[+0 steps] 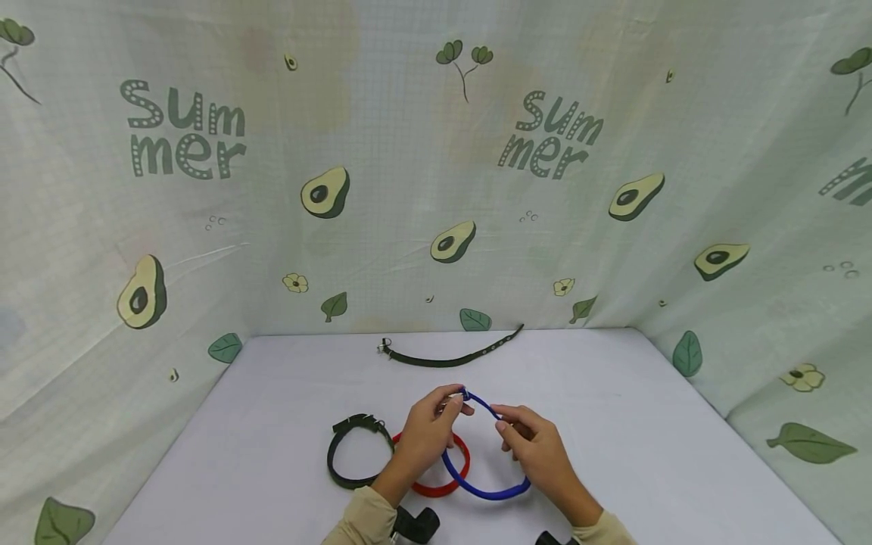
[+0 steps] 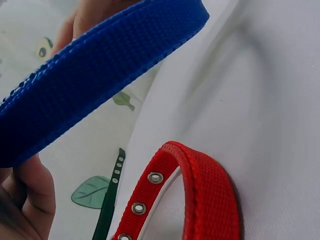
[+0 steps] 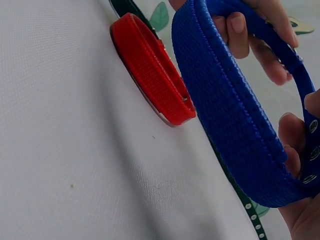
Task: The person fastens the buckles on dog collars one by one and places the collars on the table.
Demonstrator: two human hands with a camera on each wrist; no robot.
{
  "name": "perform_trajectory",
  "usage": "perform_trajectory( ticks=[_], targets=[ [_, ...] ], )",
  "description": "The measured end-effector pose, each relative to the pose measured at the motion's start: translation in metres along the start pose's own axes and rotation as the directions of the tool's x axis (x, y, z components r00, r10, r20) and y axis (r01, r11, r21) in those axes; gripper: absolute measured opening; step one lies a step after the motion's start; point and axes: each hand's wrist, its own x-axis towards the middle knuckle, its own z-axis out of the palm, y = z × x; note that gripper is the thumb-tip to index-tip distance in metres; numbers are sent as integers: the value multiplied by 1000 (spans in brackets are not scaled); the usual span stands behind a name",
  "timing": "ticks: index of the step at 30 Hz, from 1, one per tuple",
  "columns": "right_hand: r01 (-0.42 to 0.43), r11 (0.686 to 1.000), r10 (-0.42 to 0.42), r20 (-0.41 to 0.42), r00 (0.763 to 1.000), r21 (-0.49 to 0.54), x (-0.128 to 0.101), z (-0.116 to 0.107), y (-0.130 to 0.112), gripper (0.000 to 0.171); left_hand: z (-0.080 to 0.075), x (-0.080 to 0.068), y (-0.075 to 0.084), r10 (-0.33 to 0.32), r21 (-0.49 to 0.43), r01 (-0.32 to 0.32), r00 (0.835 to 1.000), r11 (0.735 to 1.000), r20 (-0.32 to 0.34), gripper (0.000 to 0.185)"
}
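A blue collar (image 1: pixel 492 495) is bent into a loop and held up off the table between both hands. The left hand (image 1: pixel 428 433) pinches it at its buckle end. On the other side the right hand (image 1: pixel 538 450) pinches the strap between thumb and fingers, close to the metal eyelets seen in the right wrist view. The collar's wide woven band (image 3: pixel 225 105) fills much of that view. Just under the hands, a red collar (image 1: pixel 436 490) with metal eyelets stands looped on the table, partly hidden by the left hand and the blue collar.
Left of the red collar is a dark green collar (image 1: pixel 332 460), looped, its right side partly behind the left arm. Another dark green collar (image 1: pixel 439 363) lies stretched out near the table's back edge. A printed cloth (image 1: pixel 395 136) encloses the white table (image 1: pixel 259 424) behind and at the sides.
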Motion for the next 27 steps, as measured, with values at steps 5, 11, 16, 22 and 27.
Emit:
perform_trajectory(
  ticks=[5, 11, 16, 22, 27],
  targets=[
    [21, 1000, -21, 10, 1000, -16, -1, 0, -1, 20, 1, 0, 3, -30, -46, 30, 1000, 999, 6, 41],
    [24, 1000, -23, 27, 999, -15, -2, 1, -2, 21, 1, 0, 4, -49, -91, 51, 999, 995, 18, 37],
    [10, 1000, -10, 28, 1000, -6, -3, 2, -4, 20, 4, -2, 5, -57, -98, 58, 998, 993, 22, 37],
    [-5, 1000, 5, 27, 1000, 8, -4, 4, -5, 19, 8, -3, 5, -80, -116, 83, 996, 990, 31, 39],
    [-14, 999, 13, 35, 999, 33, -4, 6, -8, 23, 11, -3, 5, -109, -165, 117, 992, 979, 61, 42]
  ],
)
